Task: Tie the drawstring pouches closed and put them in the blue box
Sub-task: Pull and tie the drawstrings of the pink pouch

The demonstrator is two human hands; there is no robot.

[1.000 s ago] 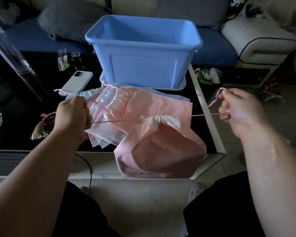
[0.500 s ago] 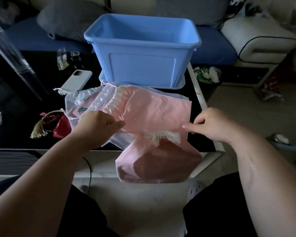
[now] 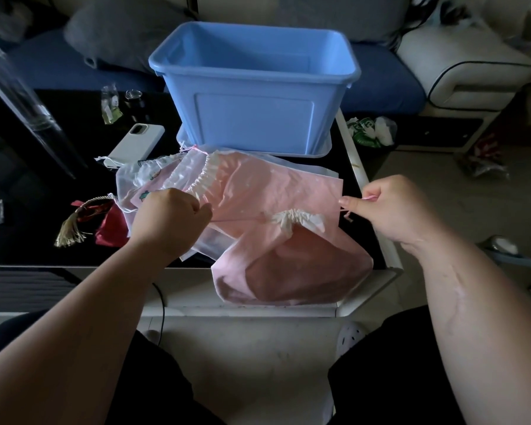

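Observation:
A pink drawstring pouch [image 3: 292, 265] hangs over the table's front edge, its white gathered neck [image 3: 295, 219] cinched tight. My left hand [image 3: 172, 219] pinches the pink drawstring [image 3: 236, 218] left of the neck. My right hand [image 3: 393, 207] pinches the other end of the string to the right, and the string runs taut between them. Several more translucent pouches [image 3: 227, 185] lie in a pile behind it. The blue box [image 3: 255, 87] stands open and empty behind the pile.
A white phone [image 3: 137, 144] lies left of the box on the dark table [image 3: 28, 228]. A red pouch with a gold tassel [image 3: 105, 222] sits to the left. A sofa stands behind; bags and a slipper lie on the floor at right.
My hands came in close to the pouch's neck half a second ago, then moved apart again, drawing the string taut. The pouch has sunk slightly over the table edge.

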